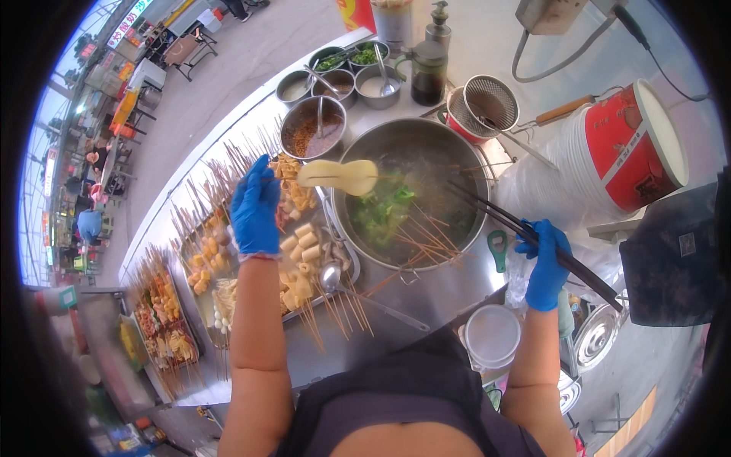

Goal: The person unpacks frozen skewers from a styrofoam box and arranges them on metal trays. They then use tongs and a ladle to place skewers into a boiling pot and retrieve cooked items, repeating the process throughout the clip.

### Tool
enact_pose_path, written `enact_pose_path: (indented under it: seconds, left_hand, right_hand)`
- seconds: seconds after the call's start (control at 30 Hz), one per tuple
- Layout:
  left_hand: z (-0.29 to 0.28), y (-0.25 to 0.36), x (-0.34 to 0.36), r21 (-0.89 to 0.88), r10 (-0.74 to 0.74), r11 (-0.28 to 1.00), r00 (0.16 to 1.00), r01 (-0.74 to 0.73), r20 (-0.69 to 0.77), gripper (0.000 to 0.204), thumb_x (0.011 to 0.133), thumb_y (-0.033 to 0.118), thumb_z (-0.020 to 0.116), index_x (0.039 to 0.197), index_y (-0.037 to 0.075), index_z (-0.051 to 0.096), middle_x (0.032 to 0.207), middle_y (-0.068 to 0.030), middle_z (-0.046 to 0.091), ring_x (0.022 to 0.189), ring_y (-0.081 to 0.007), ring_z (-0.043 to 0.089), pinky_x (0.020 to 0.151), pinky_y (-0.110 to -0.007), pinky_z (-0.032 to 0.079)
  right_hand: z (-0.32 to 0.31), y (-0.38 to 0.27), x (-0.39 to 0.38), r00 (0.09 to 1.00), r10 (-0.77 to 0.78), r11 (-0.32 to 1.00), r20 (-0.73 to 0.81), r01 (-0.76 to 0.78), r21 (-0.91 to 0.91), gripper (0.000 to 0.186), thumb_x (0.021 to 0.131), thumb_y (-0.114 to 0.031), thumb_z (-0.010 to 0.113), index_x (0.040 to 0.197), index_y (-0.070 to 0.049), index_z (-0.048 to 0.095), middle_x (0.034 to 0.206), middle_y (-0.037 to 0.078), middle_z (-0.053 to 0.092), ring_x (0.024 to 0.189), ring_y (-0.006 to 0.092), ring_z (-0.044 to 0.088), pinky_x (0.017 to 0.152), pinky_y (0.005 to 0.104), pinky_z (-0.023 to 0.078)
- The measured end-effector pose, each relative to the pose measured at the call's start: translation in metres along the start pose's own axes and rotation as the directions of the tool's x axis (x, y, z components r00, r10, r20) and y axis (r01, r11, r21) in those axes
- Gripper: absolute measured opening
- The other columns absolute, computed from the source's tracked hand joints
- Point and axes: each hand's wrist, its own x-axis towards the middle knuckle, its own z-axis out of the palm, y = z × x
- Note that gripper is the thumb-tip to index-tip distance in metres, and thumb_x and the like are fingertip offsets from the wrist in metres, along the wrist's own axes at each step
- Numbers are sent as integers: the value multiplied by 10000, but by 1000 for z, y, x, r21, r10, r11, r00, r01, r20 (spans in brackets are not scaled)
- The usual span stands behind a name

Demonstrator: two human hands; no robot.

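Observation:
My left hand [257, 206], in a blue glove, pinches the end of a skewer. On it is a flat, pale yellow slice [339, 177] that looks like potato, held over the left rim of a big steel pot [365, 148]. Steaming liquid, leafy greens [384, 206] and several wooden skewers [419, 238] are in that pot. Gloved in blue too, my right hand [544, 263] grips long dark chopsticks [590, 280] to the pot's right. Their tips reach over the liquid; whether they touch anything there I cannot tell.
Trays of skewered food [205, 259] stand left of the pot, with a ladle [330, 276] nearby. Sauce bowls [312, 126] and a dark liquid jug [429, 72] sit behind. A strainer [491, 103] and stacked red-and-white paper buckets [628, 145] are at the right.

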Motion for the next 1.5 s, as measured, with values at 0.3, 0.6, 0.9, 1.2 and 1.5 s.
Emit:
enact_pose_path:
  seconds: [0.3,0.6,0.9,1.2,1.5]
  left_hand:
    - [-66,-7,-22,-114,-144,985,980,129,-137,359,897,224,499,1217,63,515,1202,-12,517,1004,-98,488,850,-226,381]
    - [-87,-8,-33,-135,-148,983,978,128,-147,358,908,254,477,1240,122,498,1219,55,520,1019,-52,487,845,-199,360]
    - [-95,1,-41,-135,-152,982,979,133,-139,352,909,246,478,1249,154,496,1100,74,573,913,-19,514,723,-148,370]
    - [-99,6,-59,-347,-208,931,949,117,-237,299,894,193,509,1164,74,561,929,40,595,798,-63,535,699,-185,423]
    - [-159,10,-100,-541,-234,836,950,88,-207,386,911,213,468,1282,110,440,1104,31,598,916,-61,586,714,-215,485]
  right_hand:
    - [32,19,17,970,154,988,190,-145,-58,185,842,-130,599,989,-22,626,947,85,646,703,110,607,533,183,437]
    - [63,41,13,941,74,984,330,-15,-178,198,805,-119,637,972,-13,638,885,69,646,780,121,604,717,236,477]
    - [78,69,40,983,41,995,181,-24,-95,228,854,-232,593,891,-9,614,824,81,639,703,123,610,597,230,467]
    - [52,-13,-25,947,-212,955,240,252,-154,186,876,-141,540,853,36,591,837,133,644,723,169,624,627,243,487]
    - [47,-23,-25,971,231,949,58,-238,209,307,911,-300,467,956,-13,568,978,148,625,680,217,638,512,225,448]
